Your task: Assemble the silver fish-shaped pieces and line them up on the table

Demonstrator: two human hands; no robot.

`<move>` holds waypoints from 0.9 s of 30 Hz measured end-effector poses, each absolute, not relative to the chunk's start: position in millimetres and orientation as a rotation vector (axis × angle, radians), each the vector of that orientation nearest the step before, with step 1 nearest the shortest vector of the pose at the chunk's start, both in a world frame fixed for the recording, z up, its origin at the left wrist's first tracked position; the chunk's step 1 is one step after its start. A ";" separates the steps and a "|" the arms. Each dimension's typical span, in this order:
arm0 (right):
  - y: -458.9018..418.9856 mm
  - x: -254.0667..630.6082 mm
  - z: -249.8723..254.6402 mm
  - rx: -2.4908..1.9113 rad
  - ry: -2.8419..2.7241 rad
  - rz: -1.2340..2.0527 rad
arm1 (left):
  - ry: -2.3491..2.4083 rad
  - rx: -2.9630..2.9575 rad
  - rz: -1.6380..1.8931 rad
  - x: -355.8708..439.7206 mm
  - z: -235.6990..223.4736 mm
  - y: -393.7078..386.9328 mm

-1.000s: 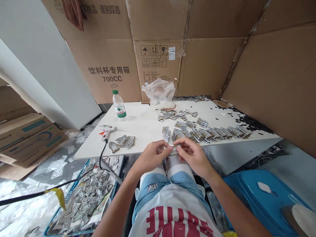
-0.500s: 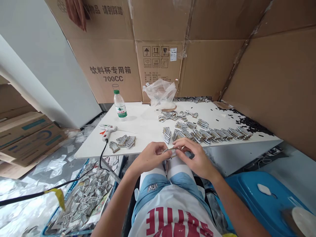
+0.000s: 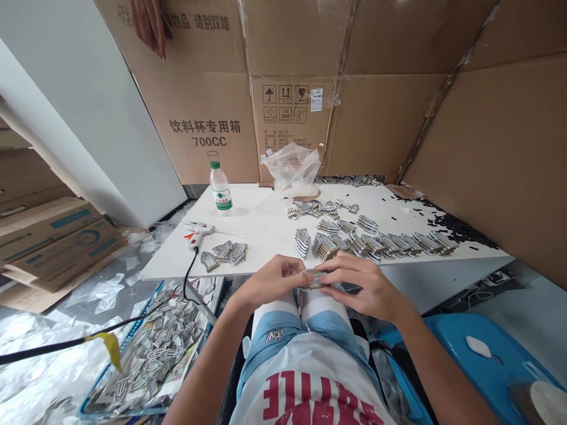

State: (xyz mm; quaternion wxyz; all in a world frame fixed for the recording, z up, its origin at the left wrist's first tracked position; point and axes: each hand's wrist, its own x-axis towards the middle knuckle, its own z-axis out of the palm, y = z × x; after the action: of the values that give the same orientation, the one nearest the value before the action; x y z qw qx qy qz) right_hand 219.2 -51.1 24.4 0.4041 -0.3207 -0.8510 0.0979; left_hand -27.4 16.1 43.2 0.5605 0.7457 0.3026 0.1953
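Left grip (image 3: 280,277): pinched on a metal piece (image 3: 313,287), held above the lap (image 3: 319,324).
Right grip (image 3: 361,284): clasped on the same piece's other end.
Blue basket (image 3: 144,310): heaped with similar pieces (image 3: 163,349).

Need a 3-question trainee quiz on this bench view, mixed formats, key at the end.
1. Multiple choice: what do the left hand and right hand hold between them?
a) a plastic bag
b) a small metal piece
c) a cloth

2. True or false: the glue gun lies nearer the person's side of the table than the bottle does.

3. Fill in: the loose bits scattered at the table's right end are ____ in colour.

Key: 1 b; 2 true; 3 black.
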 end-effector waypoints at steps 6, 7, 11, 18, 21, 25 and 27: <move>-46.7 233.6 36.8 -0.881 -2.200 0.195 | 0.681 1.669 0.568 -19.3 42.9 11.1; -44.2 239.5 39.4 -0.901 -2.175 0.179 | 0.682 1.664 0.595 -19.1 43.1 10.3; -16.8 282.0 44.3 -1.068 -1.933 0.024 | 0.776 1.830 0.634 -22.7 37.8 10.7; 83.6 352.5 13.0 -1.703 -1.633 0.038 | 0.846 2.445 -0.087 0.8 -26.4 26.4; 111.0 360.2 -3.8 -1.775 -1.695 0.096 | 0.841 2.447 -0.243 15.8 -61.4 32.9; 125.3 366.7 -19.3 -1.870 -1.694 0.109 | 0.842 2.406 -0.397 19.1 -93.8 39.6; 127.9 369.9 -24.1 -1.902 -1.693 0.117 | 0.869 2.395 -0.424 16.9 -102.9 42.9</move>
State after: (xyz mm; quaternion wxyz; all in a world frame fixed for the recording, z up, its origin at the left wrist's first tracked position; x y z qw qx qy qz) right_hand 369.9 127.9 -24.1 0.2918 -0.7137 -0.6352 0.0438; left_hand 16.9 42.9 -102.9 0.2759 0.8914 0.3233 -0.1576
